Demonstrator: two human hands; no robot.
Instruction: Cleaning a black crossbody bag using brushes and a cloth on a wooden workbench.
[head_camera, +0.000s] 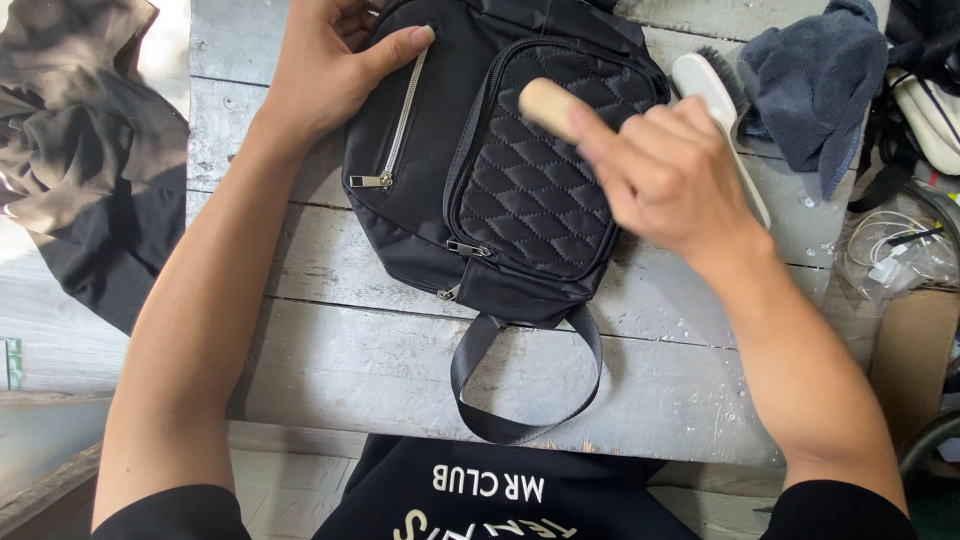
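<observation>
Gripping a wooden brush, right hand scrubs the black bag while left hand lies open pinning it; a loose hold may let it slide.

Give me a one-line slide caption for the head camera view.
Left hand steadies a black backpack on a weathered wooden table while the right hand presses a wooden-handled brush to its quilted pocket.

weathered grey plank table; on it: black backpack lying flat, white brush, blue-grey towel at far right, dark cloth off left edge
</observation>
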